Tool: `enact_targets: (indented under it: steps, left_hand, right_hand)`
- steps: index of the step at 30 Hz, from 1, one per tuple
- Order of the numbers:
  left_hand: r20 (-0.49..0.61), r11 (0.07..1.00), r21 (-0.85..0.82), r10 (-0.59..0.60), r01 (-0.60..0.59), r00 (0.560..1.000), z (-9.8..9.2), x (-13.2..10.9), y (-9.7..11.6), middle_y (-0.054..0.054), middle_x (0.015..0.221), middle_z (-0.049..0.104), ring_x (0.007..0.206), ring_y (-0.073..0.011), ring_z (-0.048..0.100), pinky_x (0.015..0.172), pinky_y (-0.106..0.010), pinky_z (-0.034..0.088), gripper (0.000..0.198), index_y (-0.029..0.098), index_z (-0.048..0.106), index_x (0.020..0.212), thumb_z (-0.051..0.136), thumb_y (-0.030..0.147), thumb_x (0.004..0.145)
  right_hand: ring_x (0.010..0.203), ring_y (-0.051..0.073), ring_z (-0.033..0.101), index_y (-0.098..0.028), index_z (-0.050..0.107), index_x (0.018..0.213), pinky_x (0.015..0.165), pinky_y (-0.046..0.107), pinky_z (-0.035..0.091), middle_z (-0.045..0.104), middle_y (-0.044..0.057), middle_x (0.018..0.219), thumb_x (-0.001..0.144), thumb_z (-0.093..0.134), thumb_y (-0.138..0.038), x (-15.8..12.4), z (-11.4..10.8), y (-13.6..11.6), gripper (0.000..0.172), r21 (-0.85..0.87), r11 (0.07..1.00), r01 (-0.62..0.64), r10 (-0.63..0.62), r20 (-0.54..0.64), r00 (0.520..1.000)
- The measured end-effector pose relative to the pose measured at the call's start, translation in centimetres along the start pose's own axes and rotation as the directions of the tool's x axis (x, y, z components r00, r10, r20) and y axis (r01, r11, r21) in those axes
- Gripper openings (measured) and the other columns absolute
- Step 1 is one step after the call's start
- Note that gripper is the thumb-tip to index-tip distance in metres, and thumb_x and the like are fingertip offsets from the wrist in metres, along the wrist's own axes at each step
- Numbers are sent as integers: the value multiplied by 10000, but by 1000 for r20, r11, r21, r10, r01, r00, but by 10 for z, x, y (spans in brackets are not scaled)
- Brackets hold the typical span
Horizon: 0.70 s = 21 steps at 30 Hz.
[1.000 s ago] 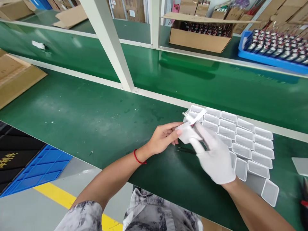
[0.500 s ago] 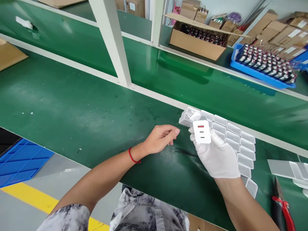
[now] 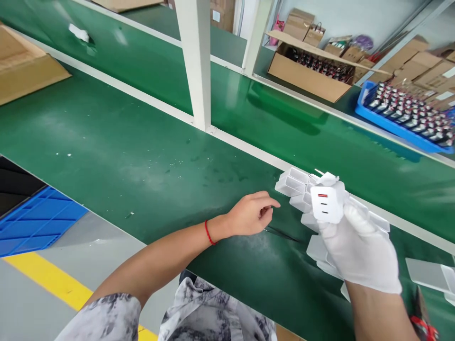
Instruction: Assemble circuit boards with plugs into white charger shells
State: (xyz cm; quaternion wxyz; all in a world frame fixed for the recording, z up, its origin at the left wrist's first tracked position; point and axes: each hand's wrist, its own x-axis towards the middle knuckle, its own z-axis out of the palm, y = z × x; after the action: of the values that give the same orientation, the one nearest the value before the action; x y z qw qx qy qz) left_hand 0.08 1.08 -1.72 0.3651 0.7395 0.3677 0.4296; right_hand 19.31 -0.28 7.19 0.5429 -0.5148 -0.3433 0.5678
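At centre right of the frame, the gloved right hand (image 3: 359, 248) is clamped on a white charger (image 3: 327, 202), port face up for inspection, above the white trays (image 3: 296, 182), while the bare left hand (image 3: 250, 215), loosely curled and empty, rests on the green bench (image 3: 124, 156) beside black tweezers (image 3: 282, 233).

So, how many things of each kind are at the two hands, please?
White charger with ports, held up in the gloved right hand: 1
Black tweezers on the green belt, just under the bare left hand: 1
Group of white charger shells: 1
Total: 3
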Motion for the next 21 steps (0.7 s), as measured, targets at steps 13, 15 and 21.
enact_targets:
  steps: [13,15,21]
  left_hand:
    - [-32,998,31,58,-57,998,-2,-1,2,-21,821,622,560,-70,528,549,-196,488,299,153,667,1088,458,119,878]
    - [-35,998,27,49,-48,998,-1,-1,1,-18,823,620,567,-70,533,561,-197,493,299,160,667,1091,464,123,874]
    - [-76,999,-7,44,-45,996,0,-1,1,-7,789,599,573,-78,534,585,-202,513,324,150,657,1112,467,123,851]
  right_hand:
    - [694,113,667,-271,747,927,584,175,578,749,18,930,839,701,-390,-2,1,-14,155,73,988,-138,122,187,975]
    - [735,126,671,-267,733,966,598,200,579,742,29,972,857,665,-400,-4,1,-15,184,46,991,-124,114,177,978]
    - [936,267,700,-217,676,1055,627,350,593,718,111,1083,745,679,-495,23,-10,-27,416,-355,929,107,-115,-4,993]
